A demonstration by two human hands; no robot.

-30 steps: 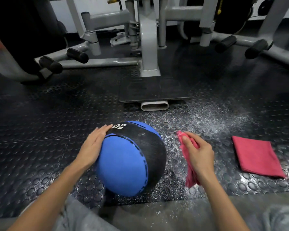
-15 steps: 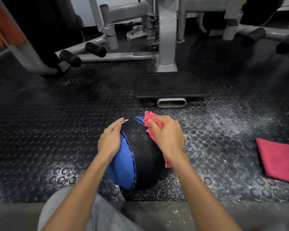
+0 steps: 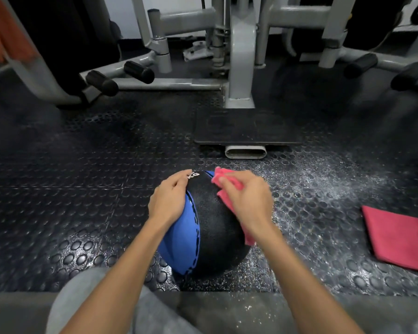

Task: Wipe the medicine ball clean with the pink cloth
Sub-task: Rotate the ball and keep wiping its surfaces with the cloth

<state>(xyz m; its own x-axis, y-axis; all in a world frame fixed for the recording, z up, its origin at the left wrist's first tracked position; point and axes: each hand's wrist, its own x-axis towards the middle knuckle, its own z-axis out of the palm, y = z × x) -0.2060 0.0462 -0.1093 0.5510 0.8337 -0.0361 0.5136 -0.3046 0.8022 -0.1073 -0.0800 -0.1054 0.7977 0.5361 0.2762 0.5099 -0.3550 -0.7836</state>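
Observation:
A blue and black medicine ball point(image 3: 210, 227) rests on the studded rubber floor just in front of my knees. My left hand point(image 3: 168, 201) lies flat against its upper left side, fingers together on the blue panel. My right hand point(image 3: 247, 201) presses a crumpled pink cloth point(image 3: 225, 189) onto the ball's upper right black band. The cloth shows beyond my fingertips and hangs below my wrist; the part under my palm is hidden.
A second, folded pink cloth point(image 3: 398, 237) lies on the floor to the right. White dust is scattered over the mat to the right of the ball. A grey gym machine point(image 3: 239, 68) with a black footplate point(image 3: 247, 126) stands beyond the ball.
One second ago my right hand held the cloth off to the right of the ball. It has moved left onto the ball's top. The view has shifted, so the ball sits nearer centre.

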